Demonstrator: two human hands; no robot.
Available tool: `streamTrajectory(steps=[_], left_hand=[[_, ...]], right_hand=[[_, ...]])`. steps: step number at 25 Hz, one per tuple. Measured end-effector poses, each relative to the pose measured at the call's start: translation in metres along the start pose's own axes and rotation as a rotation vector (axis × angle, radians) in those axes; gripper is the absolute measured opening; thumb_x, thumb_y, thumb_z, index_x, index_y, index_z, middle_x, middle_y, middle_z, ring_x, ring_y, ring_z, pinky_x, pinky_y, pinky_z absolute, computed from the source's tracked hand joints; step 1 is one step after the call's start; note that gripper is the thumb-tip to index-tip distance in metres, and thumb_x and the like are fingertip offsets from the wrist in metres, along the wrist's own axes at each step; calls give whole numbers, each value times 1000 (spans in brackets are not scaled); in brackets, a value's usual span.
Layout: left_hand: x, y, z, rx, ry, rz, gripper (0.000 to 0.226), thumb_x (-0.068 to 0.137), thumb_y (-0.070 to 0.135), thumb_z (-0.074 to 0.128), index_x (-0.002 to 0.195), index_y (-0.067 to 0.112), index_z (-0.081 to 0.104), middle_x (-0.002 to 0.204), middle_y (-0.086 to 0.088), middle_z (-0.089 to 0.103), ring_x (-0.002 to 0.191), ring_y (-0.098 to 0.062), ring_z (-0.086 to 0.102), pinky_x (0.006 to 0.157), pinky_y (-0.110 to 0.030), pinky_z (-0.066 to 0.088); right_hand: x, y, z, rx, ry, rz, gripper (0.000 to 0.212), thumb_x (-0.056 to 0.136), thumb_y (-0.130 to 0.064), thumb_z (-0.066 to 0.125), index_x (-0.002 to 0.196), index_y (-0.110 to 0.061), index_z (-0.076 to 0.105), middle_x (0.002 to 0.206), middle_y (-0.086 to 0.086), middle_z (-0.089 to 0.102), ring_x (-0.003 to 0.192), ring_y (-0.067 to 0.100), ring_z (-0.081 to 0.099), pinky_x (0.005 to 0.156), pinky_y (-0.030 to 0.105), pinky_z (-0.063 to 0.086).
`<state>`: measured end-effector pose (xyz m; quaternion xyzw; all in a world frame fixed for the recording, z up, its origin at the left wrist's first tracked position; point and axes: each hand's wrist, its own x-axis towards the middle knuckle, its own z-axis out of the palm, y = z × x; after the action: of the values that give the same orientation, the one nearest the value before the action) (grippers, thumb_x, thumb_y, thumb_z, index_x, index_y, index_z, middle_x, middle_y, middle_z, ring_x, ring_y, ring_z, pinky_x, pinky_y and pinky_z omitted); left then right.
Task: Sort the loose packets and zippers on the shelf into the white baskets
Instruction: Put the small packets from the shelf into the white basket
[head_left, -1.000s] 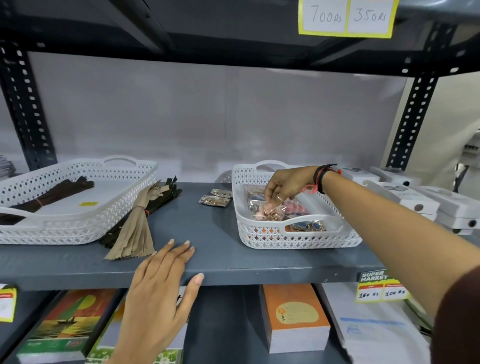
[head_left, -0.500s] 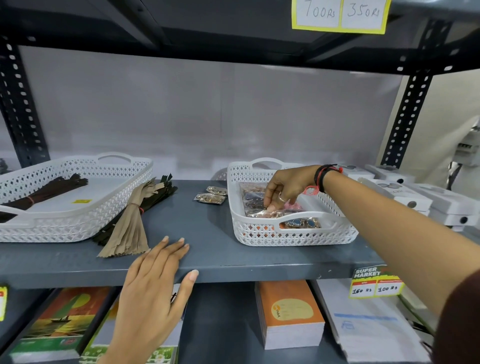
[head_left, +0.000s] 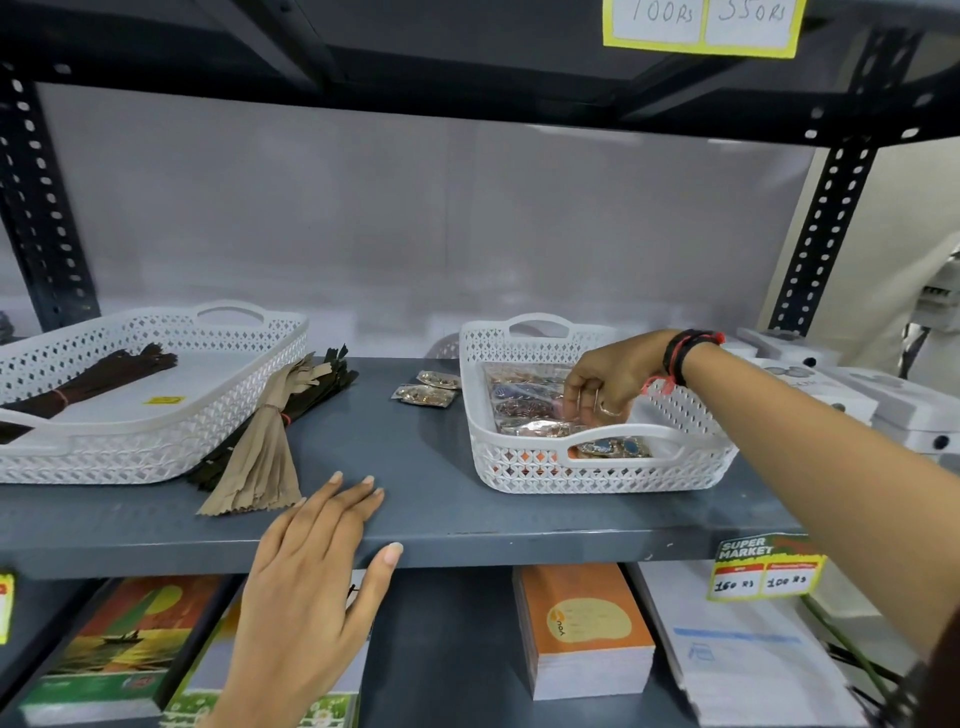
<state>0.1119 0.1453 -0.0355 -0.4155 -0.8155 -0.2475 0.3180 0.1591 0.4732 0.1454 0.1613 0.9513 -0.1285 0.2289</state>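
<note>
Two white lattice baskets stand on the grey shelf (head_left: 415, 467). The left basket (head_left: 156, 421) holds a tied bundle of dark brown zippers (head_left: 88, 384). Against its right side lie a beige zipper bundle (head_left: 260, 457) and dark zippers (head_left: 327, 382) under it. Two loose clear packets (head_left: 426, 394) rest on the shelf just left of the right basket (head_left: 597, 480), which holds several packets of trinkets (head_left: 524, 405). My right hand (head_left: 608, 379) is inside that basket, fingers curled down onto the packets; a grip cannot be made out. My left hand (head_left: 311, 582) lies flat on the shelf's front edge, holding nothing.
White boxes (head_left: 831, 384) crowd the shelf right of the right basket. Perforated black uprights (head_left: 826, 234) frame the bay. A yellow price label (head_left: 763, 566) hangs on the shelf's edge. The lower shelf holds an orange notebook stack (head_left: 582, 623), picture-covered books (head_left: 114, 649) and white envelopes (head_left: 743, 649).
My right hand pressed a pinkish packet down into the right basket, and its fingers now curl over the pile. The left hand has stayed on the shelf's edge. The view shifted slightly.
</note>
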Motion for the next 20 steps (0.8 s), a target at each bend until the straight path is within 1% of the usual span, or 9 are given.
streamTrajectory(steps=[2,4,7,10,14,16,17,18,20], left_hand=[[1,-1,0,6,-13,1,50,96,48,37,122,16,65,131,4,61,133,-14,44,109,-29,26],[1,-2,0,10,-28,-6,51,97,49,35,123,17,64,132,5,60,134,-14,43,107,-30,28],[0,-3,-2,18,-51,-15,54,100,49,28,126,17,63,134,6,59,134,-13,42,108,-29,27],[0,-5,-3,30,-80,-20,56,102,49,23,129,19,62,135,7,58,134,-11,41,108,-29,27],[-1,-7,-1,26,-67,-4,55,102,49,25,128,19,62,135,8,58,134,-12,43,107,-31,30],[0,-8,1,32,-59,3,55,101,50,26,128,20,63,136,8,58,134,-12,44,106,-31,31],[0,-8,1,36,-57,4,55,101,50,26,128,20,63,136,8,58,133,-12,45,105,-32,32],[1,-8,2,39,-57,4,55,101,51,25,128,20,63,136,8,58,133,-12,45,104,-33,33],[2,-8,3,51,-58,1,56,101,51,25,128,20,63,135,8,59,133,-12,46,103,-33,33]], right_hand=[[-8,-3,-12,-18,107,-17,39,82,-5,68,119,-10,59,104,4,70,81,9,62,64,20,50],[-6,-17,-25,-52,319,-91,36,81,-23,72,114,-13,63,108,4,69,89,14,60,71,23,49],[17,-57,-31,-133,544,-276,31,84,-27,68,111,-11,67,111,5,68,92,13,57,82,23,44],[53,-100,-31,-194,559,-356,30,88,-21,62,115,-9,65,117,6,68,102,19,61,87,23,43],[104,-132,-34,-383,416,-307,40,88,-6,51,127,-9,58,128,8,64,117,26,59,99,28,45],[127,-139,-33,-519,307,-199,42,87,-5,50,128,-6,57,126,10,64,107,27,63,91,26,53],[133,-142,-32,-589,243,-134,41,88,-4,49,128,-2,56,123,12,65,94,26,64,77,20,56],[141,-143,-31,-637,190,-90,41,89,-5,48,129,2,55,121,14,64,83,23,59,63,18,52],[151,-146,-30,-683,157,-53,42,92,-11,49,132,2,53,126,18,61,85,19,48,49,20,41]])
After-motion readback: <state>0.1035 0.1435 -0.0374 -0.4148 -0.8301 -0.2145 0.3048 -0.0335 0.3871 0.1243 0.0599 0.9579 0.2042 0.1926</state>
